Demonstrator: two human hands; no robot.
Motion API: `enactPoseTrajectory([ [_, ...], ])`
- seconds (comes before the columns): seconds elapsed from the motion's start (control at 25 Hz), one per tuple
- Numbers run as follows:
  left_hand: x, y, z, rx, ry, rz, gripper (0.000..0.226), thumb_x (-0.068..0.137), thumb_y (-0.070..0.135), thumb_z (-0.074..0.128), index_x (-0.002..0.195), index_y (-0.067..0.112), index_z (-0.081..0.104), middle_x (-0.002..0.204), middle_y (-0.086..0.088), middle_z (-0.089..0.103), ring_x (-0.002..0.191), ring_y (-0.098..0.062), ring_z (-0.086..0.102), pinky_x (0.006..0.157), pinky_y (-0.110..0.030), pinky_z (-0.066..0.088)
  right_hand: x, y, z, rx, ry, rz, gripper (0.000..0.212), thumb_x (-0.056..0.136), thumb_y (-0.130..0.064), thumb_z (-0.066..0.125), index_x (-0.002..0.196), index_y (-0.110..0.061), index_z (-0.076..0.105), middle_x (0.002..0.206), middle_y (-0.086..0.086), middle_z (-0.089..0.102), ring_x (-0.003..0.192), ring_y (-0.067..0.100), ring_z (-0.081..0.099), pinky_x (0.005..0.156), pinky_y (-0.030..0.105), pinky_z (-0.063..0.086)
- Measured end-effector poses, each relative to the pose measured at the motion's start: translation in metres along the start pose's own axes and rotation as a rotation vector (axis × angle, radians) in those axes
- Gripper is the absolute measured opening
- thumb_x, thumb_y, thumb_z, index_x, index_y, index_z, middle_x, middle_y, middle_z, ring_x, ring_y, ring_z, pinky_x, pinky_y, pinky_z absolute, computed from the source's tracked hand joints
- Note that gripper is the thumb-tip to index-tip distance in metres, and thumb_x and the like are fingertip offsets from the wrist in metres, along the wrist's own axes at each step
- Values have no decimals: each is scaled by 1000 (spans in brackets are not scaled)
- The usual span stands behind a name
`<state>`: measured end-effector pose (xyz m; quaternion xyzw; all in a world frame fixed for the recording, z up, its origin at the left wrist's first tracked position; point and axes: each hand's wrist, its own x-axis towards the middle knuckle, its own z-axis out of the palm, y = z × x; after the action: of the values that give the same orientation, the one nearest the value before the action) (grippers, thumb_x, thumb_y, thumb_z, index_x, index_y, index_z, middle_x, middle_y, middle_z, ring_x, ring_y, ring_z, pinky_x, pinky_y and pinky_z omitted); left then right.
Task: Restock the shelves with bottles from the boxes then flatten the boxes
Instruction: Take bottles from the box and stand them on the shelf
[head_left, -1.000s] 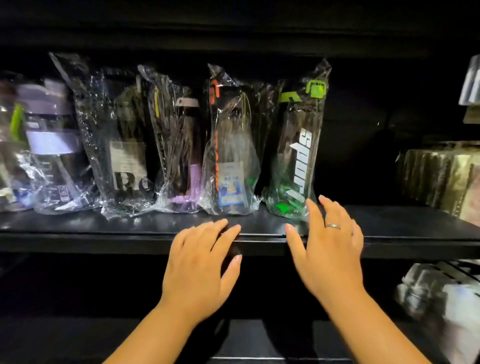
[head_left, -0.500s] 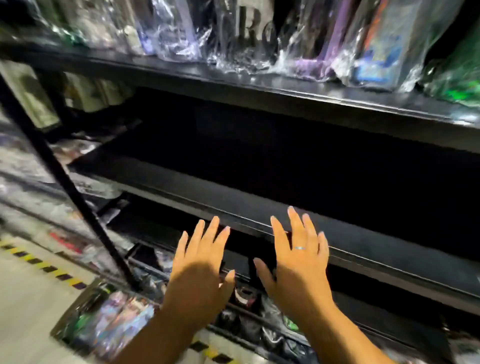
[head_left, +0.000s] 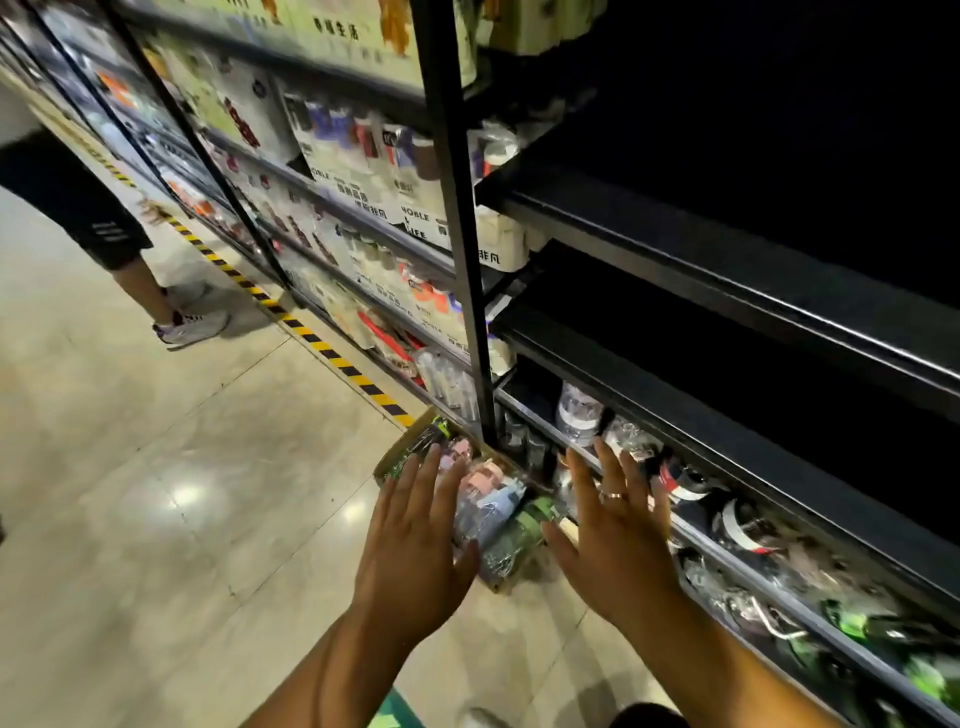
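Head view: tiled floor (head_left: 156, 467), shelves (head_left: 727, 291) right; your left hand (head_left: 415, 551), right hand (head_left: 618, 545) spread, empty; boxed bottles (head_left: 493, 512) lie flat, caps toward shelves

The left hand (head_left: 415, 545) covers the near-left part of the cardboard box (head_left: 402, 441) on the floor, and the right hand (head_left: 618, 540) hides its right end. The wrapped bottles (head_left: 488, 501) lying in it cannot be counted, and whether either hand touches them cannot be told. Right of the right hand, the bottom-shelf goods (head_left: 753, 535) smear into blur, so their kinds cannot be made out. Above that hand the upper shelves (head_left: 779, 301) are sunk in darkness and any contents are unseen. Far off to the left of the left hand, a bystander (head_left: 88, 208) is cut off by the picture's edge above the shorts. Both forearms run out past the lower edge.
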<state>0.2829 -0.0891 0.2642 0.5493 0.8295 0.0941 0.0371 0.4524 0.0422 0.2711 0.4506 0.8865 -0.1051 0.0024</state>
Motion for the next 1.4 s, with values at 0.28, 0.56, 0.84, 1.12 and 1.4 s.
enactPoseTrajectory([
  [0.28, 33, -93, 36, -4, -230, -90, 85, 85, 51, 55, 158, 19, 24, 165, -9, 18, 152, -34, 20, 120, -49, 27, 58, -57, 64, 102, -308, 21, 80, 96, -60, 37, 156, -30, -8, 165, 8, -9, 151, 33, -6, 118, 50, 17],
  [0.56, 107, -166, 72, -22, -417, -163, 85, 93, 52, 52, 160, 23, 7, 168, -10, 8, 154, -31, 11, 123, -42, 16, 168, -94, 141, 14, -499, 9, 83, 95, -61, 39, 156, -31, -8, 165, 6, -11, 151, 32, -7, 119, 52, 6],
  [0.84, 190, -256, 159, -162, -606, -263, 81, 92, 42, 63, 157, 18, 21, 163, -8, 26, 146, -28, 30, 119, -40, 28, 247, -135, 231, 44, -562, 197, 81, 95, -57, 46, 157, -28, 3, 165, 5, 1, 150, 32, 3, 118, 53, 11],
  [1.12, 243, -362, 317, -135, -887, -184, 76, 89, 39, 67, 150, 20, 27, 147, -10, 40, 132, -33, 42, 109, -45, 39, 254, -172, 407, 204, -623, 581, 79, 92, -54, 53, 155, -27, 15, 162, 10, 11, 146, 36, 14, 117, 58, 15],
  [1.4, 283, -396, 492, -168, -872, -252, 100, 84, 50, 71, 157, 18, 11, 156, -16, 27, 144, -36, 28, 118, -50, 30, 224, -183, 536, 209, -640, 653, 81, 90, -58, 52, 155, -31, 11, 163, 6, 11, 146, 33, 19, 116, 53, 17],
])
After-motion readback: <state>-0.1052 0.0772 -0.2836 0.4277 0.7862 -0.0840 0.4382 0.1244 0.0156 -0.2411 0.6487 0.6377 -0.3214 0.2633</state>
